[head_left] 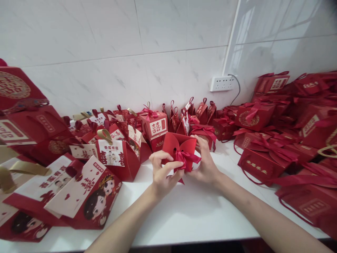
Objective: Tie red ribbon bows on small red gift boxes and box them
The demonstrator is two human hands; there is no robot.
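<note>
red box [172, 140] over the white desk [197, 218], fingers of left hand [163, 172] pinched on its ribbon bow [185, 159], right hand's [206, 163] clamped on its side, more boxes [259, 165] around.

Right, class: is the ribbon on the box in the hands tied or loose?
Tied, it seems: the ribbon gathers into a bow on the box, at the left hand. How tight, cannot tell.

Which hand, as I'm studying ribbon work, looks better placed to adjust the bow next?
Probably the left hand: it appears to touch the bow, while the right hand holds the red box by its right side.
</note>
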